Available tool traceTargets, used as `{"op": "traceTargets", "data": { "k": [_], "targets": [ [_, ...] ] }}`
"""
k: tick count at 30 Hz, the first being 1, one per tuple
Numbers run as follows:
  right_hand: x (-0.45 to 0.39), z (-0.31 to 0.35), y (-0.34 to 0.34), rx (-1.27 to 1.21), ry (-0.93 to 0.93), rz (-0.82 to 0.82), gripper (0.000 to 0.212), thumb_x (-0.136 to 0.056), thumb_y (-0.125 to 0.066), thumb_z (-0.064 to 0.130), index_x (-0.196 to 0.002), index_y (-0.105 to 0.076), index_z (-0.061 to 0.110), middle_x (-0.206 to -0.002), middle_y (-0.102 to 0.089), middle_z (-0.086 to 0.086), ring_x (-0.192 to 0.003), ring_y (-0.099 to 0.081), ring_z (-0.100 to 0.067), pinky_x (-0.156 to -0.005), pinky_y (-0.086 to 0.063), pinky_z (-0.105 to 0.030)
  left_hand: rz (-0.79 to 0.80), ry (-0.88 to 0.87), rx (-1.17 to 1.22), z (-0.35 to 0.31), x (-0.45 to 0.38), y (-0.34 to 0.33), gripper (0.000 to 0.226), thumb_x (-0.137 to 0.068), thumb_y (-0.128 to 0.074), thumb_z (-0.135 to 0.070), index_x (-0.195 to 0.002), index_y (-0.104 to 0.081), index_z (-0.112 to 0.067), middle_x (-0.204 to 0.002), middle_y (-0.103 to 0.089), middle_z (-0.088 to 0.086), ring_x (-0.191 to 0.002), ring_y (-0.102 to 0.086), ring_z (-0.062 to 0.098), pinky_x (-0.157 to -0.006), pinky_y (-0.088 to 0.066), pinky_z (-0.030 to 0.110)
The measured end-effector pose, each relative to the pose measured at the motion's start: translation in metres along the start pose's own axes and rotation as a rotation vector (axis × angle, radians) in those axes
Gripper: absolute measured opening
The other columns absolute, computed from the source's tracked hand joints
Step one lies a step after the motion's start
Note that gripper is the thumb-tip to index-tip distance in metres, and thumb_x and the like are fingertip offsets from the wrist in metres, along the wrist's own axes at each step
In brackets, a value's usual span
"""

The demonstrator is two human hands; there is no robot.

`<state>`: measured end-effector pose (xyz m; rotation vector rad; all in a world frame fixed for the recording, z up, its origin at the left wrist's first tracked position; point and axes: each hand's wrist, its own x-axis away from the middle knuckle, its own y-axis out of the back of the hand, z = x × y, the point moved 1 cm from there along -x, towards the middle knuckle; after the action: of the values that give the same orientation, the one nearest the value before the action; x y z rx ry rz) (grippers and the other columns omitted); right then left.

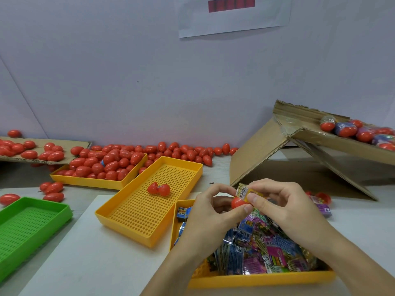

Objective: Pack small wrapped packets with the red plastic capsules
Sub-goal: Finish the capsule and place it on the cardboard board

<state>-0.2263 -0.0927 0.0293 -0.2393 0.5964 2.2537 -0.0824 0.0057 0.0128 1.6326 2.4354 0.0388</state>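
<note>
1. A single head-worn view looks forward and down over the worktop (106, 257) from its near edge.
2. It faces the far wall (128, 82), which meets the worktop's far edge.
3. Both forearms enter from the bottom, close beneath the lens.

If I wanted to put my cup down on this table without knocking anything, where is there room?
The white sheet between the green perforated tray and the nearly empty yellow perforated tray lies bare. Another bare patch sits right of the yellow tray of wrapped packets. The back by the wall is crowded with loose red plastic capsules.
</note>
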Motion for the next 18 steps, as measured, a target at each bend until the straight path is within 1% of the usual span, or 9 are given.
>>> {"op": "traceTargets", "data": {
  "k": [3, 6, 8, 9, 12, 15, 18],
  "targets": [
    [-0.0008, -0.0019, 0.0002, 0.037, -0.002, 0.004, 0.025, -0.080, -0.062, 0.042, -0.102, -0.072, 0.034, -0.099, -0.072, 0.020, -0.099, -0.066, -0.002, -0.082, -0.053, -0.018, 0.009, 0.002, 0.035, 0.0013, -0.0009, 0.0003, 0.040, -0.073, -0.078, -0.042, -0.105, -0.063, -0.023, -0.092, -0.076, 0.005, -0.080, -0.072, 0.017, -0.076, -0.059, 0.027],
    [-0.0003, -0.0018, 0.0005, 0.035, 0.011, 0.007, 0.027, -0.082, -0.061, 0.041, -0.105, -0.073, 0.032, -0.099, -0.073, 0.017, -0.098, -0.067, -0.004, -0.080, -0.053, -0.018, 0.018, 0.005, 0.111, 0.0023, -0.0020, 0.0005, 0.036, -0.081, -0.073, -0.043, -0.108, -0.066, -0.021, -0.095, -0.077, 0.006, -0.082, -0.073, 0.023, -0.088, -0.059, 0.038],
    [0.0006, -0.0009, 0.0001, 0.028, 0.014, 0.013, 0.026, -0.083, -0.062, 0.040, -0.104, -0.074, 0.032, -0.098, -0.073, 0.016, -0.097, -0.068, -0.006, -0.080, -0.054, -0.019, 0.005, 0.006, 0.145, 0.0034, -0.0026, 0.0009, 0.033, -0.085, -0.069, -0.040, -0.111, -0.068, -0.019, -0.096, -0.076, 0.010, -0.087, -0.073, 0.029, -0.091, -0.058, 0.045],
    [0.0009, -0.0004, -0.0004, 0.024, 0.014, 0.018, 0.026, -0.083, -0.062, 0.039, -0.104, -0.075, 0.031, -0.098, -0.073, 0.015, -0.097, -0.068, -0.007, -0.080, -0.055, -0.020, -0.001, 0.005, 0.143, 0.0040, -0.0029, 0.0010, 0.033, -0.086, -0.068, -0.039, -0.111, -0.069, -0.018, -0.097, -0.076, 0.010, -0.088, -0.073, 0.028, -0.091, -0.058, 0.046],
    [0.0016, 0.0012, -0.0013, 0.022, 0.016, 0.022, 0.026, -0.082, -0.063, 0.039, -0.104, -0.075, 0.031, -0.098, -0.074, 0.014, -0.097, -0.068, -0.008, -0.080, -0.056, -0.021, -0.001, 0.002, 0.140, 0.0061, -0.0036, 0.0007, 0.034, -0.087, -0.068, -0.038, -0.112, -0.069, -0.015, -0.097, -0.076, 0.010, -0.090, -0.074, 0.026, -0.091, -0.058, 0.047],
    [0.0018, 0.0025, -0.0006, 0.030, 0.028, -0.014, 0.027, -0.081, -0.065, 0.039, -0.105, -0.074, 0.031, -0.095, -0.075, 0.014, -0.095, -0.069, -0.006, -0.077, -0.056, -0.018, -0.002, 0.005, 0.170, 0.0070, -0.0041, 0.0008, 0.034, -0.086, -0.069, -0.037, -0.110, -0.069, -0.014, -0.097, -0.076, 0.010, -0.093, -0.074, 0.026, -0.091, -0.058, 0.046],
    [0.0015, 0.0028, 0.0002, 0.046, 0.036, -0.045, 0.027, -0.078, -0.068, 0.040, -0.103, -0.074, 0.032, -0.095, -0.075, 0.013, -0.095, -0.069, -0.006, -0.077, -0.057, -0.022, -0.010, 0.004, 0.200, 0.0077, -0.0050, 0.0016, 0.033, -0.086, -0.070, -0.036, -0.109, -0.069, -0.013, -0.097, -0.076, 0.011, -0.094, -0.074, 0.026, -0.091, -0.058, 0.045]
  ]
}}
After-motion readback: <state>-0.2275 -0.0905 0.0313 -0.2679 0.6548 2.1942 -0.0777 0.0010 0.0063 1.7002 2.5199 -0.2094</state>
